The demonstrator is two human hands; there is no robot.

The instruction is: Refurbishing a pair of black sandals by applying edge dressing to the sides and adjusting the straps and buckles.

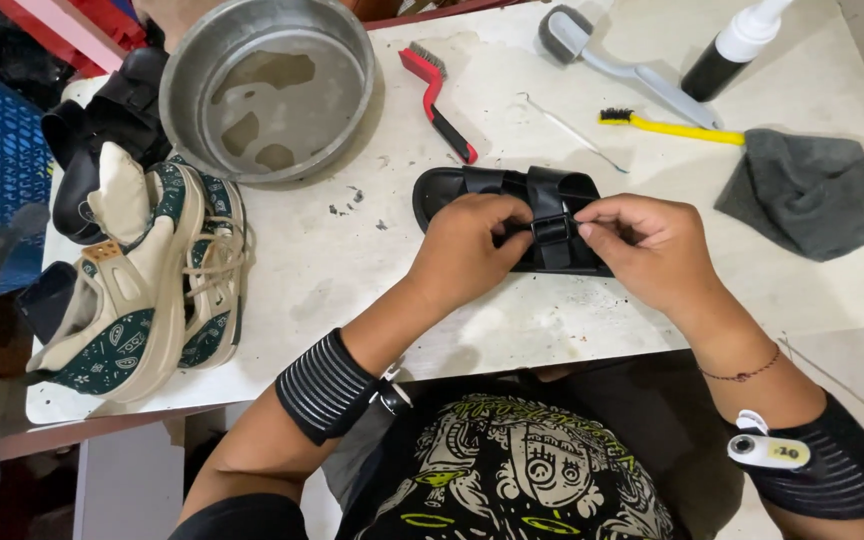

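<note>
A black strapped sandal (472, 188) lies on its sole across the middle of the white table (372, 270). My left hand (467, 250) covers its near side, fingers curled onto a strap beside the buckle (552, 229). From the right, my right hand (647, 245) pinches the same strap at the buckle with thumb and fingertips. Both hands grip the sandal.
A metal basin (270, 85) with a little water stands at the back left. A pair of cream and green sneakers (147, 285) and another black sandal (102, 120) lie at the left. A red brush (437, 98), grey brush (607, 55), yellow brush (672, 125), spray bottle (737, 45) and grey cloth (807, 190) lie behind.
</note>
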